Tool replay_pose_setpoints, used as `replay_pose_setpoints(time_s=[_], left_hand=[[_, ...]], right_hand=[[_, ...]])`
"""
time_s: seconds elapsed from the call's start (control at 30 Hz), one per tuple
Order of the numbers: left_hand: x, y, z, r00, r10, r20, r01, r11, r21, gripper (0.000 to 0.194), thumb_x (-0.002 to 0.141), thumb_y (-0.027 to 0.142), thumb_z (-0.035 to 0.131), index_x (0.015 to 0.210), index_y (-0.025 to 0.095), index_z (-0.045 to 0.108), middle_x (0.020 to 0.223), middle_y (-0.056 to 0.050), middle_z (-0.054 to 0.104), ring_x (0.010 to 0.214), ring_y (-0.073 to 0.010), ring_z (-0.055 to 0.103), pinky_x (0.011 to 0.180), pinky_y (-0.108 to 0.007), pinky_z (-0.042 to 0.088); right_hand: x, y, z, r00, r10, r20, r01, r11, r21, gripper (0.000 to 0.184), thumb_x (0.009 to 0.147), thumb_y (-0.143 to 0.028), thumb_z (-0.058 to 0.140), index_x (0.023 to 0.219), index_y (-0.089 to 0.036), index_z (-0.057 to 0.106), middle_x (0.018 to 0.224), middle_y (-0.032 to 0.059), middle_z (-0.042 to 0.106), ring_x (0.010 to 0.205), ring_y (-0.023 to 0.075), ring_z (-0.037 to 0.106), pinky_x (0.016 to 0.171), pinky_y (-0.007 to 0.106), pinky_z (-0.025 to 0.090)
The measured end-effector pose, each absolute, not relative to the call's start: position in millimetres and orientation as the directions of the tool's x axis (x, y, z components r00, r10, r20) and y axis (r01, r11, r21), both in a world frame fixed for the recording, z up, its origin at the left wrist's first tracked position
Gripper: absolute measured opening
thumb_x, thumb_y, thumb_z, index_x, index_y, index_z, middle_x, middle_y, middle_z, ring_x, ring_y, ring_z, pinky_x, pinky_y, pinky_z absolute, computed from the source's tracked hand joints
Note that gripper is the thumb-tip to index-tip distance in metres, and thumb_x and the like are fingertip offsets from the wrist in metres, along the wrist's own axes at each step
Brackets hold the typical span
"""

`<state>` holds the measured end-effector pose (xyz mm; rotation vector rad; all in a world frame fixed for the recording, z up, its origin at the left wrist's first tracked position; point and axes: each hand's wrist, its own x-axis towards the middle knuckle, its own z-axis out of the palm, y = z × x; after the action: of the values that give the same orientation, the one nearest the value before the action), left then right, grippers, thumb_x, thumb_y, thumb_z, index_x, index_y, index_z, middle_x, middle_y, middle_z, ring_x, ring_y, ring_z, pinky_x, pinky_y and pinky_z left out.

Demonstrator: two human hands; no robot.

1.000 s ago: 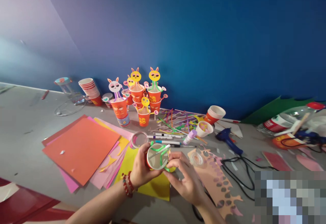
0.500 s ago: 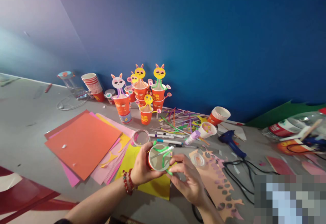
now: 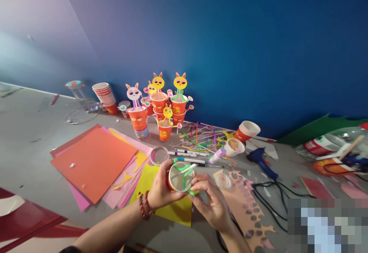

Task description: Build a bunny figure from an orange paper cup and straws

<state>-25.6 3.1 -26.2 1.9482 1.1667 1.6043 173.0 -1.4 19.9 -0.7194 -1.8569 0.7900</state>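
Note:
My left hand (image 3: 163,186) is wrapped round a red paper cup (image 3: 171,184), whose open mouth tilts toward me. Inside the cup, a green pipe cleaner (image 3: 186,180) is bent over the rim, and a thin white stick (image 3: 188,170) lies across the mouth. At the cup's right rim, my right hand (image 3: 211,199) has its thumb and forefinger closed about the lower end of the green pipe cleaner. Below the hands lies a yellow paper sheet (image 3: 172,211). Just beyond the cup are several markers (image 3: 191,161) and a roll of clear tape (image 3: 159,155).
Decorated cups with animal faces (image 3: 137,119) stand at the back. Orange paper (image 3: 94,161) is stacked left. Behind the markers lie loose pipe cleaners (image 3: 201,134) and a glue stick (image 3: 217,155). To the right are a blue glue gun (image 3: 261,162), its black cord and punched peach paper (image 3: 244,207).
The cup has shifted very slightly to the right in view. My right fingers have drawn a little closer together at the green pipe cleaner's end.

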Motion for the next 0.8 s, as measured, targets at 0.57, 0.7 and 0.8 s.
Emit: replay_pose_setpoints(time_s=[0.57,0.7,0.8], left_hand=[[-25.2,-2.9,-23.6,0.152,0.825,0.544,0.128,-0.562,0.817,0.078,0.092,0.042,0.062,0.155,0.025,0.02,0.15,-0.018,0.041,0.139,-0.0382,0.047,0.113,-0.057,0.043],[-19.8,-2.5,-25.1,0.09,0.852,0.516,0.042,-0.52,0.853,0.087,0.085,0.047,0.073,0.154,0.026,0.023,0.148,-0.019,0.045,0.136,-0.0383,0.051,0.11,-0.055,0.047],[-18.5,-2.0,-26.6,0.066,0.863,0.5,0.021,-0.503,0.864,0.092,0.078,0.054,0.078,0.151,0.026,0.029,0.145,-0.019,0.049,0.132,-0.0391,0.054,0.109,-0.055,0.048]], right_hand=[[169.6,-9.2,-6.7,-0.276,0.911,0.308,0.085,0.342,-0.936,0.063,0.095,-0.035,0.063,0.151,-0.028,0.034,0.153,0.0148,0.043,0.136,0.0299,0.051,0.11,0.046,0.047],[161.0,-15.2,-15.7,-0.282,0.934,0.219,0.13,0.263,-0.956,0.091,0.089,-0.042,0.071,0.159,-0.029,0.015,0.16,0.0145,0.036,0.145,0.0327,0.04,0.114,0.05,0.042],[157.4,-16.1,-19.5,-0.316,0.929,0.191,0.091,0.23,-0.969,0.101,0.084,-0.043,0.076,0.16,-0.03,0.011,0.159,0.015,0.038,0.144,0.0336,0.042,0.114,0.051,0.042]])
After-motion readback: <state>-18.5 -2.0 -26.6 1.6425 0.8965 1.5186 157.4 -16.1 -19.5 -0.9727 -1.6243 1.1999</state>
